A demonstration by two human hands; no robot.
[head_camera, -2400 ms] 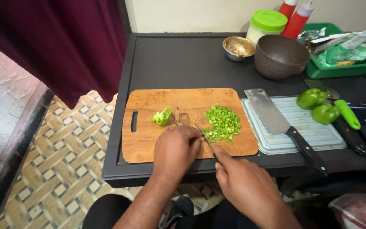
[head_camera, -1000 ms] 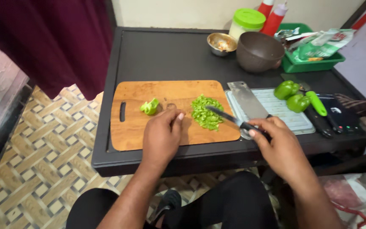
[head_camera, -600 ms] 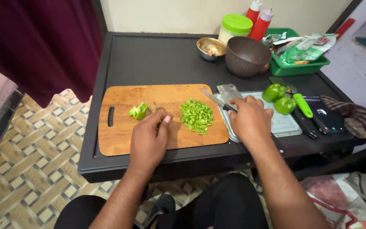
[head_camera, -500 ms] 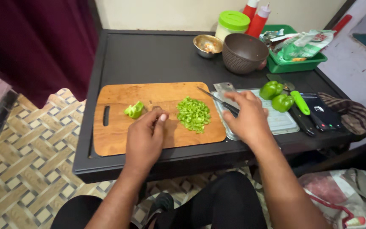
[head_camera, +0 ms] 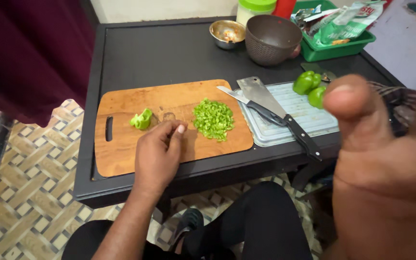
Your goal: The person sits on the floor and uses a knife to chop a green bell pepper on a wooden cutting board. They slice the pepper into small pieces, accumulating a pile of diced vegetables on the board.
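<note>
One green pepper chunk [head_camera: 141, 119] on my wooden board [head_camera: 121, 154], my left hand [head_camera: 157, 153] resting flat and empty beside it, chopped pepper pile [head_camera: 213, 119] next, two knives [head_camera: 275, 113] on the tray [head_camera: 309, 120], my right hand [head_camera: 386, 183] close up, blurry, holding nothing, thumb up.

On the cutting board [head_camera: 121, 154], the pepper piece [head_camera: 141, 119] lies left of the chopped pile [head_camera: 213, 119]; knives [head_camera: 275, 113] rest on the tray [head_camera: 314, 120] to its right.

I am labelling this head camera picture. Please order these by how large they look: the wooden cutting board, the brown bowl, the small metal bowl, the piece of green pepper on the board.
1. Cutting board
2. Brown bowl
3. Metal bowl
4. Pepper piece

Both bowls stand farther from the camera, so they look smaller than they are.
</note>
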